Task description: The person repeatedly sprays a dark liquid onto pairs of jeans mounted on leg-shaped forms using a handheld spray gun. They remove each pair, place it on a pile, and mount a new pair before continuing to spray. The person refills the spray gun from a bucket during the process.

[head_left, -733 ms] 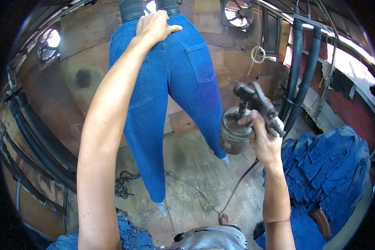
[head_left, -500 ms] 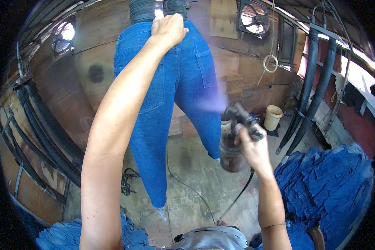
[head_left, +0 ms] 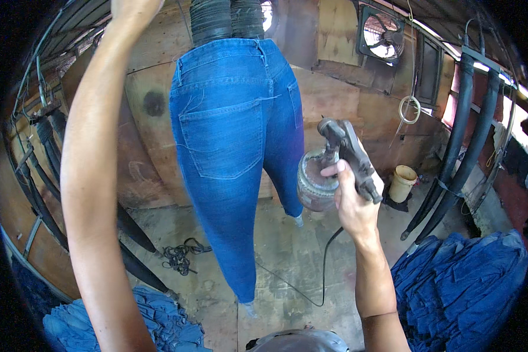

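A pair of blue jeans (head_left: 220,141) hangs before me on black ribbed tubes (head_left: 226,23), filled out, with a back pocket facing me. My right hand (head_left: 358,205) is wrapped round a dark spray gun (head_left: 352,146), its index finger bent near the trigger. Below the gun hangs a stained, see-through cup (head_left: 315,182), close to the right leg of the jeans but apart from it. High at the upper left is my left hand (head_left: 136,8), away from the jeans; the picture's edge cuts off its fingers, so its grip does not show.
Blue denim heaps lie at lower right (head_left: 463,287) and lower left (head_left: 152,317). Black padded tubes (head_left: 457,141) hang on the right, others (head_left: 138,232) on the left. A bucket (head_left: 402,183), a hose (head_left: 324,276) and a tangled cord (head_left: 182,258) are on the floor.
My left hand has left the jeans' waist and moved up and left. The jeans have turned, bringing one back pocket round to me. The purple mist from the spray gun has gone.
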`<act>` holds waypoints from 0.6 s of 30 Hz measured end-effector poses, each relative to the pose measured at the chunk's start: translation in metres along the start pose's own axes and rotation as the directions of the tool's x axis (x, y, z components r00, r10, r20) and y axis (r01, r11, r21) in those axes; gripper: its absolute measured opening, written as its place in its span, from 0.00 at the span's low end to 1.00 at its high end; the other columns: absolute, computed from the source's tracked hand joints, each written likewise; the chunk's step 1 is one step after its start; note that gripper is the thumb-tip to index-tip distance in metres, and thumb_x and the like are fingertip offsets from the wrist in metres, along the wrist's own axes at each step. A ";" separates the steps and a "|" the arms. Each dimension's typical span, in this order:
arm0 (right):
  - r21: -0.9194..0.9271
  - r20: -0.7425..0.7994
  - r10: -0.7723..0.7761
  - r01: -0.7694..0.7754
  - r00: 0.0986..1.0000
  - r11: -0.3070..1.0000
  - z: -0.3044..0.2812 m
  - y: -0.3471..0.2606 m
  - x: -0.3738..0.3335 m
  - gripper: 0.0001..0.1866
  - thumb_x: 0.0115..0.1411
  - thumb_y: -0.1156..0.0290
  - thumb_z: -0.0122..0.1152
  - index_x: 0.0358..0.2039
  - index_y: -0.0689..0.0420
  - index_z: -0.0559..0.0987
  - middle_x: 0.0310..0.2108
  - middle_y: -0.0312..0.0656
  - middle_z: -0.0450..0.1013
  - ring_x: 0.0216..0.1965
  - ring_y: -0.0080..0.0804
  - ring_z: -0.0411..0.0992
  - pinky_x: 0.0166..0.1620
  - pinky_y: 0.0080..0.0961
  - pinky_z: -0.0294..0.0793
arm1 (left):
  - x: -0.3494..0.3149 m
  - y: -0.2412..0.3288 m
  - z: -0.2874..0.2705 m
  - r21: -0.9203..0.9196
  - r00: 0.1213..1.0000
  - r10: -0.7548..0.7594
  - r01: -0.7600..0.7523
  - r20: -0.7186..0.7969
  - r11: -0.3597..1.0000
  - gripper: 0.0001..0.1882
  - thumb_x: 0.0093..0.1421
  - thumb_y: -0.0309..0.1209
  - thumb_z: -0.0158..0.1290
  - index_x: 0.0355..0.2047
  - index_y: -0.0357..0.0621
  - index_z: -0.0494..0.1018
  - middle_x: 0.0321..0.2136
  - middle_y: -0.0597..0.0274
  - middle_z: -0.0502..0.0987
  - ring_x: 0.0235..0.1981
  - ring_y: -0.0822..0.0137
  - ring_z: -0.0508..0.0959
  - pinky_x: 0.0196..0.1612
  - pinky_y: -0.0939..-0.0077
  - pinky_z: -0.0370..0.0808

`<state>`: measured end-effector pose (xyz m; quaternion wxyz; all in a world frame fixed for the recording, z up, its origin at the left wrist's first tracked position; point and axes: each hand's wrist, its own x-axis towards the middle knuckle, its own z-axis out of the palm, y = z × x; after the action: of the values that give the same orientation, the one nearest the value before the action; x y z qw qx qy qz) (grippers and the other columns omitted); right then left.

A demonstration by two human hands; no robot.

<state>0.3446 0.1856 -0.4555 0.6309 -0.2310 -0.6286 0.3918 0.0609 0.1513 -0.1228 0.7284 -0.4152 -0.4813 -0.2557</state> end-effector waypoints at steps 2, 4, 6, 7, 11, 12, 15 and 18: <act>-0.031 0.018 0.051 -0.050 0.999 0.998 -0.001 0.011 0.005 0.26 0.67 0.75 0.56 0.65 0.60 0.70 0.32 0.36 0.79 0.31 0.17 0.73 0.39 0.19 0.75 | -0.004 -0.005 -0.004 -0.109 0.999 -0.007 0.011 0.041 0.994 0.16 0.49 0.40 0.69 0.31 0.40 0.82 0.37 0.46 0.77 0.41 0.47 0.77 0.47 0.57 0.75; -0.087 0.074 0.110 -0.103 0.991 0.991 -0.003 0.031 0.004 0.25 0.67 0.73 0.58 0.64 0.60 0.72 0.31 0.34 0.77 0.27 0.16 0.70 0.35 0.19 0.74 | -0.006 -0.005 -0.007 -0.183 1.000 0.005 -0.005 0.003 0.983 0.18 0.49 0.42 0.70 0.31 0.40 0.83 0.34 0.46 0.79 0.40 0.46 0.79 0.46 0.57 0.77; -0.176 0.134 0.254 -0.229 0.958 0.957 -0.003 0.053 -0.006 0.23 0.67 0.71 0.57 0.63 0.58 0.74 0.28 0.34 0.77 0.26 0.16 0.71 0.33 0.21 0.74 | -0.002 -0.002 -0.012 -0.223 0.996 -0.034 0.052 0.085 0.973 0.20 0.47 0.43 0.71 0.32 0.40 0.83 0.33 0.45 0.81 0.39 0.46 0.81 0.45 0.57 0.78; -0.275 0.148 0.373 -0.324 0.916 0.905 -0.004 0.061 -0.016 0.23 0.67 0.71 0.57 0.63 0.57 0.74 0.27 0.34 0.77 0.25 0.16 0.71 0.33 0.22 0.75 | 0.002 -0.002 -0.014 -0.240 0.991 -0.054 0.083 0.122 0.967 0.20 0.46 0.43 0.72 0.32 0.40 0.83 0.32 0.45 0.81 0.38 0.46 0.82 0.45 0.57 0.78; -0.369 0.245 0.457 -0.353 0.855 0.860 -0.019 0.061 -0.052 0.23 0.66 0.71 0.56 0.62 0.57 0.75 0.26 0.35 0.78 0.28 0.19 0.73 0.37 0.24 0.76 | 0.016 0.001 -0.019 -0.238 0.960 -0.126 0.187 0.251 0.953 0.20 0.45 0.44 0.72 0.30 0.41 0.83 0.32 0.45 0.82 0.37 0.47 0.83 0.44 0.58 0.80; -0.286 0.254 0.417 -0.344 0.873 0.894 -0.023 0.052 -0.056 0.23 0.66 0.71 0.56 0.62 0.58 0.75 0.27 0.35 0.78 0.28 0.19 0.73 0.38 0.23 0.75 | 0.016 0.002 -0.019 -0.212 0.966 -0.123 0.173 0.226 0.962 0.20 0.45 0.44 0.73 0.29 0.41 0.83 0.32 0.46 0.82 0.37 0.48 0.83 0.43 0.58 0.80; -0.078 0.225 0.348 -0.339 0.910 0.938 -0.037 0.012 -0.057 0.20 0.67 0.69 0.57 0.58 0.62 0.77 0.28 0.36 0.80 0.27 0.18 0.71 0.34 0.19 0.71 | 0.012 0.003 -0.019 -0.163 0.981 -0.105 0.132 0.166 0.978 0.19 0.45 0.44 0.73 0.28 0.42 0.82 0.33 0.47 0.83 0.38 0.48 0.83 0.42 0.58 0.80; 0.135 0.165 0.306 -0.328 0.938 0.935 -0.043 -0.030 -0.057 0.19 0.68 0.67 0.56 0.56 0.62 0.76 0.28 0.38 0.80 0.18 0.13 0.64 0.19 0.14 0.62 | 0.008 0.004 -0.021 -0.149 0.982 -0.104 0.129 0.159 0.980 0.19 0.45 0.44 0.73 0.28 0.42 0.82 0.33 0.48 0.83 0.38 0.49 0.83 0.42 0.58 0.80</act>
<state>0.3977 0.1319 -0.4710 0.5296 -0.2499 -0.5926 0.5531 0.0774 0.1352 -0.1211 0.6383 -0.4611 -0.5365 -0.3035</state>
